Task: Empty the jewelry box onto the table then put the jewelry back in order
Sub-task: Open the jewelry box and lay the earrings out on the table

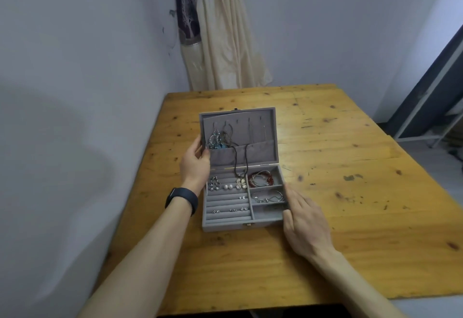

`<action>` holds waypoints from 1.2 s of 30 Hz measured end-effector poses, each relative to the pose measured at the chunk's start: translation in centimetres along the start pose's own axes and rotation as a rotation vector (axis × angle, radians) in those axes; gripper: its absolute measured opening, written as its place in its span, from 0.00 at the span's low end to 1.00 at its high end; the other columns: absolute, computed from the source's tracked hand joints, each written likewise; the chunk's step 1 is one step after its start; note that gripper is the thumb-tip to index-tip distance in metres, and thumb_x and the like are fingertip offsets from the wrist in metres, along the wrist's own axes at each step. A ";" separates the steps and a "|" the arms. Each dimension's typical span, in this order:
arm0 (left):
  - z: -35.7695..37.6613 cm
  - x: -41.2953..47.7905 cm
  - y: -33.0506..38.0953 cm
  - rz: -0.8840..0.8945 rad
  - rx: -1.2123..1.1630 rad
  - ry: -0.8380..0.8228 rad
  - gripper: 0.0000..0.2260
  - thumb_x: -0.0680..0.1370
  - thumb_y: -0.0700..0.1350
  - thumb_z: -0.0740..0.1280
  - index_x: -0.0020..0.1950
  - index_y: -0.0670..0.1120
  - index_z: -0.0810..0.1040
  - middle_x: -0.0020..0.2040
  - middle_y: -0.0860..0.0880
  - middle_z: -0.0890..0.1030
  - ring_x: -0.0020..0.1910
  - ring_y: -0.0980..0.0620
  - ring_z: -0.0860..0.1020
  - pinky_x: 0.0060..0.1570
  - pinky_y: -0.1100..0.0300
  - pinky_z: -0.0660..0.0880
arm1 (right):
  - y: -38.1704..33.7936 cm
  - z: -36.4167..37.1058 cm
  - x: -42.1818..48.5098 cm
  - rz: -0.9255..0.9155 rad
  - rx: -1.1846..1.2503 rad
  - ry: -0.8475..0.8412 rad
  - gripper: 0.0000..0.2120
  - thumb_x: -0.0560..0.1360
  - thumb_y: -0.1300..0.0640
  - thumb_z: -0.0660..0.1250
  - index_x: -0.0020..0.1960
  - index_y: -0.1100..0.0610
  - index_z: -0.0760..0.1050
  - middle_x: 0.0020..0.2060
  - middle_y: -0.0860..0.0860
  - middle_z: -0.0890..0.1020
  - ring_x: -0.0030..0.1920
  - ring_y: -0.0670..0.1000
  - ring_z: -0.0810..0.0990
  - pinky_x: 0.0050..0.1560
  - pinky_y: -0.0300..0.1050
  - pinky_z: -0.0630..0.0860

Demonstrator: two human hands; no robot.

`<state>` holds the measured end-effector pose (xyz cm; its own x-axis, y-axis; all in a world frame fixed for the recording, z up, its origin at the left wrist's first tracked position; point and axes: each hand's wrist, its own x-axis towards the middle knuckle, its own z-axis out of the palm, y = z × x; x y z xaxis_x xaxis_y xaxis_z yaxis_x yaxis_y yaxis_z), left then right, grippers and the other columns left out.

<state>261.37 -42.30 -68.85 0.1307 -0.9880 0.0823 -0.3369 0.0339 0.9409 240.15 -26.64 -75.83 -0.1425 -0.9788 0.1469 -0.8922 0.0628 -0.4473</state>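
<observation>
Jewelry box (225, 226) on table (355, 217), lid (253, 127) upright behind; earrings (226, 187), probably, left; bracelets (260, 179) right; necklaces (219, 138) in lid.

One head-worn wide-angle view, set above the jewelry box (260, 153) on its front side, faces forward and down; the box sits close at centre frame; the surface (350, 192) stretches beyond it toward the far wall (325, 42).
</observation>
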 end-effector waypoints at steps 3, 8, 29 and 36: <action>0.0 -0.4 0.4 0.009 -0.019 0.040 0.22 0.81 0.40 0.67 0.75 0.48 0.70 0.71 0.51 0.75 0.68 0.54 0.73 0.61 0.64 0.68 | -0.2 -0.2 -0.4 0.022 0.046 0.049 0.35 0.73 0.50 0.45 0.77 0.61 0.64 0.73 0.55 0.72 0.72 0.53 0.71 0.73 0.48 0.65; -0.1 -0.6 0.8 -0.038 -0.087 0.037 0.20 0.81 0.45 0.67 0.74 0.50 0.72 0.67 0.49 0.77 0.60 0.58 0.74 0.57 0.62 0.72 | -0.9 -0.7 -0.8 0.075 0.113 0.080 0.34 0.72 0.51 0.49 0.77 0.59 0.65 0.72 0.54 0.73 0.69 0.53 0.73 0.71 0.48 0.67; -2.9 2.8 1.8 0.070 0.026 -0.022 0.19 0.78 0.49 0.70 0.68 0.55 0.73 0.61 0.54 0.78 0.53 0.60 0.77 0.56 0.49 0.79 | -9.8 -4.5 8.8 -0.084 0.262 0.238 0.15 0.78 0.45 0.67 0.63 0.46 0.77 0.49 0.42 0.79 0.50 0.44 0.77 0.49 0.42 0.77; -3.1 4.4 1.6 -0.003 -0.037 -0.174 0.29 0.78 0.52 0.70 0.77 0.55 0.63 0.65 0.52 0.74 0.63 0.53 0.73 0.63 0.52 0.73 | -12.6 -3.2 14.1 -0.046 0.242 0.201 0.14 0.77 0.40 0.66 0.59 0.45 0.80 0.47 0.44 0.80 0.49 0.49 0.80 0.48 0.48 0.79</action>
<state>264.35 -46.10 -65.99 -0.0325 -0.9992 0.0245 -0.3013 0.0331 0.9530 248.05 -40.63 -65.27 -0.2079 -0.9201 0.3320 -0.7754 -0.0519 -0.6293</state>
